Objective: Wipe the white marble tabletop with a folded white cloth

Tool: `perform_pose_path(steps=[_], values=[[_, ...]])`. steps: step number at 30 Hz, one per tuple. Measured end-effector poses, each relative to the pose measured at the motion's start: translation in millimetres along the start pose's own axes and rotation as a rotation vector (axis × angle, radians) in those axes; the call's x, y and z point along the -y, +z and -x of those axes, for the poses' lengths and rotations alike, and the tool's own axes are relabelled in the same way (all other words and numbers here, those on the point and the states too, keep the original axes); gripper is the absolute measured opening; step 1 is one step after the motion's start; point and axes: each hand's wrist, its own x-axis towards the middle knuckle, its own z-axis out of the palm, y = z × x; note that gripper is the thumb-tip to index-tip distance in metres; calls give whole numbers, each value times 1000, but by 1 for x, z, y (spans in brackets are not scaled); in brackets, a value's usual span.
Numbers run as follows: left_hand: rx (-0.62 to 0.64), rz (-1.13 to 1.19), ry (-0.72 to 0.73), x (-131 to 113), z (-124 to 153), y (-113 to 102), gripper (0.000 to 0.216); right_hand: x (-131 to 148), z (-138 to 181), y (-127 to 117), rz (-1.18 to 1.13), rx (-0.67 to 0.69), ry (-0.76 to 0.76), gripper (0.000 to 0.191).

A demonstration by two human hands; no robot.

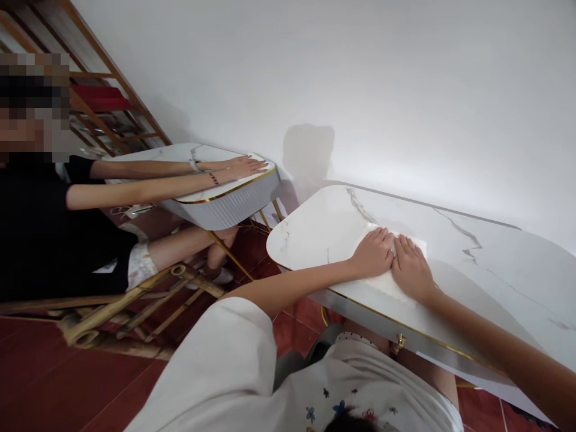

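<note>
My left hand (373,253) lies palm down on a thin white sheet (387,287), which could be paper or cloth. Beside it, almost touching, my right hand (411,269) rests flat on the same sheet with its fingers stretched forward. Both hands are open, and neither grips anything that I can see. Under the sheet is a white marble-patterned table (310,234) with a gold edge. The middle of the sheet is covered by my hands; its corners show at the far right and near side.
At the left a co-worker in black sits on a bamboo chair (130,306), both hands (245,168) laid flat on a similar table (234,201). A wooden shelf (112,75) stands behind. A white wall (382,90) runs along the tables' far side. A gold knob (399,342) projects from my table's front.
</note>
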Motion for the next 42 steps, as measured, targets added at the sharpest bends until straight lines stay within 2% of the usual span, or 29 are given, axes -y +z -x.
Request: perform_pose_path(steps=[6, 15, 21, 25, 33, 38, 42], values=[[-4, 40, -5, 15, -31, 15, 42, -18, -31, 9, -41, 51, 42, 53], [59, 49, -41, 48, -116, 39, 38, -71, -112, 34, -100, 59, 4, 52], [-5, 89, -53, 65, -166, 59, 38, -111, -162, 57, -166, 28, 56, 49], [-21, 92, -87, 73, -189, 70, 32, -131, -184, 69, -234, 26, 96, 46], [9, 74, -139, 78, -204, 79, 29, -143, -197, 78, -253, 70, 150, 45], [-13, 56, -113, 78, -201, 82, 31, -141, -196, 82, -167, 34, 49, 45], [-20, 47, -59, 74, -190, 77, 32, -127, -182, 71, -2, 43, -56, 46]])
